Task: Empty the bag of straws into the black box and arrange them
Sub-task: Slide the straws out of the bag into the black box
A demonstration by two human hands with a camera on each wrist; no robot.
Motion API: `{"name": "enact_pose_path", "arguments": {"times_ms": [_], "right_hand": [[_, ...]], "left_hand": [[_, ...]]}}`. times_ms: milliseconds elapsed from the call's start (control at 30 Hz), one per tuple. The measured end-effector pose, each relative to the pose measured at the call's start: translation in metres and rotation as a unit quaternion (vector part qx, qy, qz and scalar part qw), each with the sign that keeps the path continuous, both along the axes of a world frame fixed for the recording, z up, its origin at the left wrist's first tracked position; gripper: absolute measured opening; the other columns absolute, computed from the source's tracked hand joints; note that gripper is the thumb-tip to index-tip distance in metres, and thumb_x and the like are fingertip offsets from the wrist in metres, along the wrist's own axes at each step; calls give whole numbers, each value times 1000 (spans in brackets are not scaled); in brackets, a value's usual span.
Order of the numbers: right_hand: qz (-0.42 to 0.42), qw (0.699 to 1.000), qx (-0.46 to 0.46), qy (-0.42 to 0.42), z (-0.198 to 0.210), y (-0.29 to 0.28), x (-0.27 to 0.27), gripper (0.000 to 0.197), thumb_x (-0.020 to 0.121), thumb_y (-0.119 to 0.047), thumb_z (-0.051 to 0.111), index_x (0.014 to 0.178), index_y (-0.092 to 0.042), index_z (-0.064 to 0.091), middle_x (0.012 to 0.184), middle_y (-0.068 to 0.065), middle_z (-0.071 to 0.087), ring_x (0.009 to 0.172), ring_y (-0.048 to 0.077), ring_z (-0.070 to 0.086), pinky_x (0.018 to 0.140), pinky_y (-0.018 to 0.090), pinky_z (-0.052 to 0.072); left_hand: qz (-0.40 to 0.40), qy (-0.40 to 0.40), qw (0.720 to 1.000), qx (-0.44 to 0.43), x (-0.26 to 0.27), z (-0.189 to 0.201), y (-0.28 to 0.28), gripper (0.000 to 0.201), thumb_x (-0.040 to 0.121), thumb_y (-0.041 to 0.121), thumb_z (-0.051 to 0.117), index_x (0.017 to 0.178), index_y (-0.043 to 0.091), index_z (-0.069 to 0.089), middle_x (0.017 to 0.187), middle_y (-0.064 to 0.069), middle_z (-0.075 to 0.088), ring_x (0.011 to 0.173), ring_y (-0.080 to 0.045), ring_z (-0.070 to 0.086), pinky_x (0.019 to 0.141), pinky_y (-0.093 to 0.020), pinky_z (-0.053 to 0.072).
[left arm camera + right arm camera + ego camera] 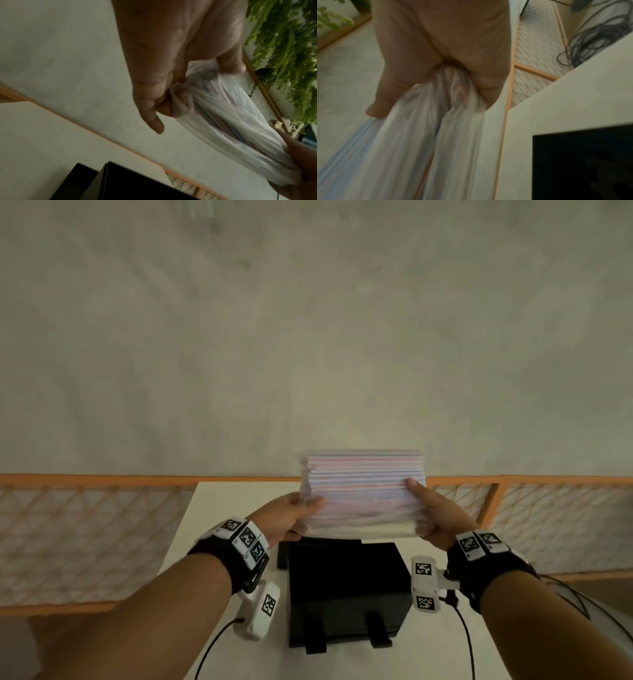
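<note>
A clear plastic bag of pink, blue and white straws [363,491] hangs level in the air above the black box [346,587]. My left hand [291,517] grips the bag's left end, thumb on the front face. My right hand [433,508] grips the right end the same way. In the left wrist view my fingers [154,94] curl round the bag's bunched plastic [223,115]. From the right wrist, the bag's gathered end [450,94] is squeezed in my palm. The box stands open on the white table [222,498], its inside dark.
The black lid [284,553] lies behind the box at its left. An orange-framed mesh railing [102,525] runs behind the narrow table. Cables [594,35] lie coiled to the right. Green plants [288,54] hang further off.
</note>
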State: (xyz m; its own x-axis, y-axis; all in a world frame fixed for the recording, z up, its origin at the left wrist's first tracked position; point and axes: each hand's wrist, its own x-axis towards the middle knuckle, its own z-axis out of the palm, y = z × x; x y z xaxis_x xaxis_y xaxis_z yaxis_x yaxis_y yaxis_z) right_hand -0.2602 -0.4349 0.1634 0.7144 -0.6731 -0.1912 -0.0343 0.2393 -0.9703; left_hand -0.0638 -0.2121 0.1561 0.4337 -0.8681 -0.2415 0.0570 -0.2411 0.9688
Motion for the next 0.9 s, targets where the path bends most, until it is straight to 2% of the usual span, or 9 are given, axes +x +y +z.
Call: {"name": "enact_pose_path", "arguments": {"times_ms": [133, 233, 300, 433, 533, 633, 733, 800, 900], "right_hand": [[-17, 995, -92, 24, -9, -8, -11, 42, 88, -38, 63, 115, -6, 60, 59, -3, 57, 33, 7, 34, 35, 16, 24], [-14, 990, -133, 54, -25, -13, -15, 67, 65, -55, 76, 117, -15, 63, 75, 2, 57, 43, 8, 32, 41, 19, 23], [-1, 986, -152, 68, -34, -15, -15, 76, 53, -62, 78, 115, -21, 64, 86, 7, 57, 54, 11, 34, 45, 22, 24], [25, 977, -174, 121, -46, -27, -15, 74, 53, -66, 73, 117, -30, 61, 101, 2, 63, 78, 17, 50, 58, 27, 38], [56, 966, -202, 149, -46, -32, -17, 77, 57, -69, 73, 121, -29, 60, 114, 0, 66, 105, 19, 60, 88, 39, 50], [80, 966, -202, 143, -33, -21, -18, 49, 76, -45, 71, 115, -19, 57, 107, -2, 64, 95, 8, 58, 70, 23, 44], [57, 970, -198, 129, -40, -27, -17, 40, 81, -31, 72, 116, -14, 60, 109, 1, 66, 99, 13, 60, 71, 24, 46], [34, 974, -194, 110, -44, -30, -15, 37, 78, -26, 76, 110, -15, 64, 113, 8, 68, 108, 26, 63, 87, 42, 54], [16, 971, -213, 111, -43, -30, -12, 50, 62, -36, 83, 104, -15, 65, 111, 9, 70, 107, 27, 64, 98, 51, 49]], "left_hand": [[8, -3, 999, 36, -9, -25, -19, 31, 85, 27, 68, 115, 19, 62, 101, 1, 67, 89, -17, 58, 82, -28, 45], [37, -35, 997, 63, -11, -45, -28, 21, 78, 14, 76, 95, 22, 68, 108, -12, 70, 101, -32, 63, 91, -40, 51], [48, -50, 995, 74, -11, -60, -33, 28, 71, 12, 79, 97, 19, 68, 111, -14, 71, 106, -32, 65, 98, -45, 52], [61, -26, 997, 44, -4, -89, -46, 74, 42, 23, 88, 112, 11, 67, 110, -10, 72, 105, -26, 67, 101, -44, 50], [73, -19, 996, 46, 5, -107, -53, 91, 23, 44, 95, 106, 15, 70, 109, -6, 74, 104, -25, 68, 101, -44, 50], [94, -33, 994, 49, 15, -121, -58, 102, 16, 56, 93, 106, 14, 70, 110, -7, 73, 102, -25, 68, 98, -44, 52], [106, -76, 990, 60, -6, -88, -45, 77, 42, 40, 94, 108, 10, 69, 107, -5, 72, 101, -25, 67, 96, -36, 51], [122, -102, 985, 61, -12, -80, -43, 53, 63, 22, 88, 110, 7, 67, 106, -7, 70, 102, -26, 65, 92, -31, 49], [137, -117, 982, 53, -12, -76, -41, 48, 68, 16, 84, 112, 7, 66, 109, -8, 69, 104, -27, 65, 96, -35, 49]]}}
